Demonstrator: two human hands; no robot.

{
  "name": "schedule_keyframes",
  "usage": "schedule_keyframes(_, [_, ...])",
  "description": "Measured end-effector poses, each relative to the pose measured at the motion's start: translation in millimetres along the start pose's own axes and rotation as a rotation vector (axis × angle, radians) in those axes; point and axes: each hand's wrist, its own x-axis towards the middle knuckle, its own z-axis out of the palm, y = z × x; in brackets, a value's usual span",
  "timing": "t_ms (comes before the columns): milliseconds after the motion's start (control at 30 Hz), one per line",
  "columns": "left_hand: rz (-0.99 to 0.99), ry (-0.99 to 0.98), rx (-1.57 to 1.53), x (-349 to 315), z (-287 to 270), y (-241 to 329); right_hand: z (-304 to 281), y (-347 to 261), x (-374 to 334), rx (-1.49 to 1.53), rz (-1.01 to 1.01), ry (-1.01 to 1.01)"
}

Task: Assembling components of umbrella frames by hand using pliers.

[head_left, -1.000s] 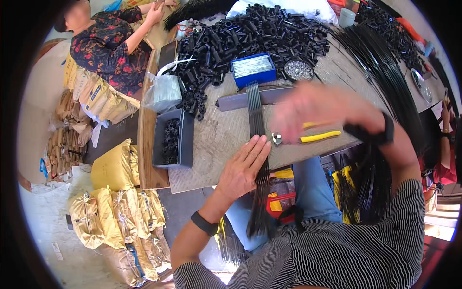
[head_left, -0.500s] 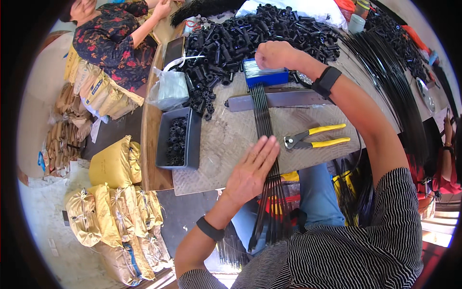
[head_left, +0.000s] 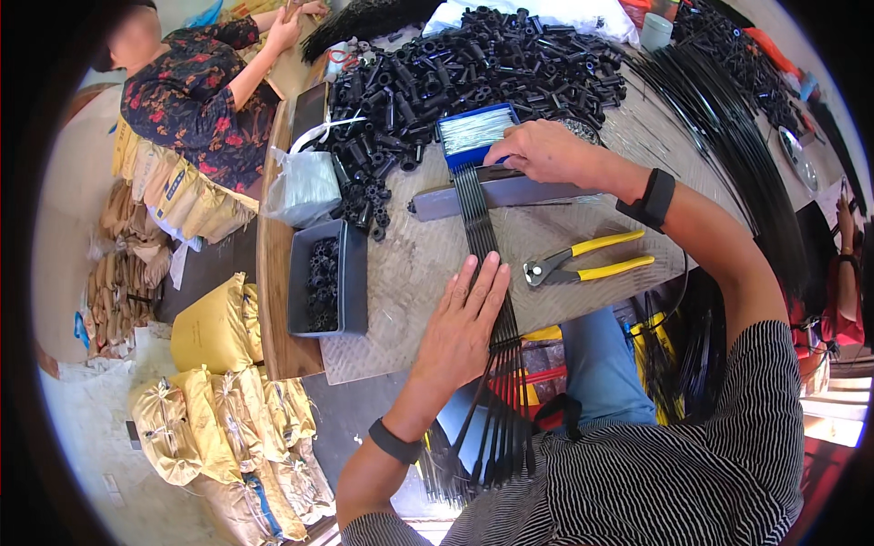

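black rods [head_left: 473, 211] lined up below the blue box [head_left: 468, 159], splayed ends [head_left: 490, 471] not yet imo; left hand [head_left: 462, 332] flat on rods, right hand [head_left: 548, 153] curled beside box, can't tell if gripping

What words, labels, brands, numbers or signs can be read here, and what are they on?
Yellow sacks by the co-worker: dark printed marks, too small and blurred to read out reliably.
Yellow-handled pliers: no readable text.
Blue box: no readable text.
Elsewhere: nothing legible.

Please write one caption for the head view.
Left hand on black rods, right hand beside a blue box, yellow-handled pliers on the table.
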Motion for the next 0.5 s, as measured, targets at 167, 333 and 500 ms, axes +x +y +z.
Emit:
schedule_keyframes(167, [-0.003, 0.002, 0.047, 0, -2, 2, -1, 0, 0, -0.021, 0.002, -0.005])
schedule_keyframes(333, [-0.015, 0.012, -0.031, 0, -5, 4, 0, -4, -1, -0.017, -0.001, 0.002])
schedule_keyframes(500, [-0.013, 0.025, -0.019, 0, -2, 3, 3, -8, 0, -0.103, 0.001, -0.007])
